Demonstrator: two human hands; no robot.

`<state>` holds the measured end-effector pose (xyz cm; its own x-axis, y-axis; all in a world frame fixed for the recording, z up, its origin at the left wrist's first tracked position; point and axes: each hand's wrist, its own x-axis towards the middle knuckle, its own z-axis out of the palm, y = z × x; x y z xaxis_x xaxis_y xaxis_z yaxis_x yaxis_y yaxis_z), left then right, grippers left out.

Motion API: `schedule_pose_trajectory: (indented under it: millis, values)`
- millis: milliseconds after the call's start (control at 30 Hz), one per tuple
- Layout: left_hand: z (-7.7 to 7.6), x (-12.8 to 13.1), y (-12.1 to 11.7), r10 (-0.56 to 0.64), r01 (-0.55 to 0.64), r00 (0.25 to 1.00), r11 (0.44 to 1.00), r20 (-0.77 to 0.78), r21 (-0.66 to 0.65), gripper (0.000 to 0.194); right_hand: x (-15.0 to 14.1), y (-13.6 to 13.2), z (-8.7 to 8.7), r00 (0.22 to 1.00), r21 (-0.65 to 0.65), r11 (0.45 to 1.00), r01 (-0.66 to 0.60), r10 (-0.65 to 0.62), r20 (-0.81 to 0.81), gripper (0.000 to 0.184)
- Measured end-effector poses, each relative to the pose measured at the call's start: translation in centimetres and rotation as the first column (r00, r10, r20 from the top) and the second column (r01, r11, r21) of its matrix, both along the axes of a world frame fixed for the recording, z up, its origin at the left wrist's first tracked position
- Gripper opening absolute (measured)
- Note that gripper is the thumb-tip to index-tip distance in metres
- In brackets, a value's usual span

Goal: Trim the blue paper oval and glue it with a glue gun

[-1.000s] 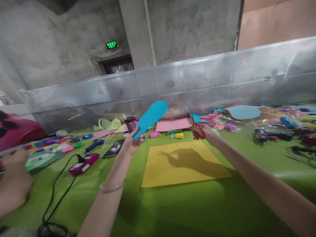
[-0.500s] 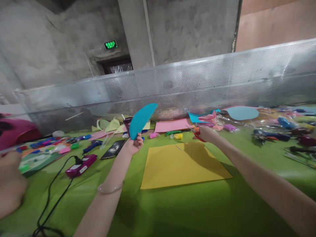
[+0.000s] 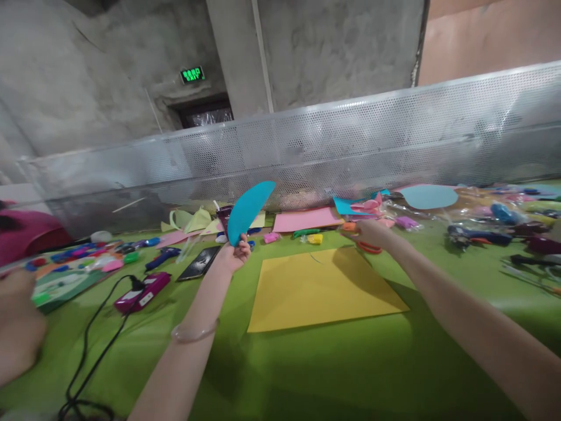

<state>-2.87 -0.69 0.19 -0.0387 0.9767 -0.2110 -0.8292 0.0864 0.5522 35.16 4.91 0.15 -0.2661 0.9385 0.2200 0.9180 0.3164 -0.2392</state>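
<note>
A curved blue paper piece [image 3: 249, 211], shaped like a leaf, is pinched at its lower end in my closed left hand [image 3: 236, 254], held up over the table. My right hand [image 3: 370, 233] is low over the far side of the table, its fingers blurred and partly hidden. Red-handled scissors [image 3: 369, 248] show just beneath that hand; whether the fingers still grip them is unclear. Between my forearms lies a yellow paper sheet [image 3: 319, 292] with a thin curved strip on it. Behind my right hand are blue paper [image 3: 346, 206] scraps and a pink sheet [image 3: 307, 220].
A purple power strip [image 3: 142, 292] with black cables, a dark phone [image 3: 199, 264] and a blue glue gun [image 3: 162, 258] lie at left. Another person's arm [image 3: 20, 327] reaches in at the far left. A perforated metal barrier [image 3: 298, 152] runs along the back.
My right hand has shifted slightly right and the scissors have turned, their red handle now showing below the hand. My left hand still holds the blue paper, and the view has tilted a little.
</note>
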Motion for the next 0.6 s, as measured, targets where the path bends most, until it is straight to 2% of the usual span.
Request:
schedule_pose_trajectory:
  millis: [133, 367, 467, 600]
  values:
    - [0.1, 0.1, -0.1, 0.001, -0.001, 1.0, 1.0, -0.007, 0.001, 0.022, -2.2, -0.5, -0.1, 0.979, -0.13, 0.97, -0.204, 0.204, -0.011, 0.029]
    - [-0.2, 0.0, 0.1, 0.001, 0.0, 1.0, 1.0, -0.011, 0.007, 0.022, -3.4, -1.5, 0.0, 0.947, -0.249, 0.916, -0.315, 0.319, -0.025, 0.022]
    - [-0.1, -0.1, 0.0, 0.005, -0.005, 1.0, 1.0, -0.007, 0.02, 0.023, -4.0, -2.8, 0.6, 0.945, -0.239, 0.916, -0.322, 0.325, -0.031, 0.022]
    - [1.2, -0.8, -0.5, 0.015, -0.016, 1.0, 0.994, 0.01, 0.106, 0.03, -6.1, -6.0, 1.6, 0.938, -0.13, 0.932, -0.339, 0.323, -0.127, 0.02]
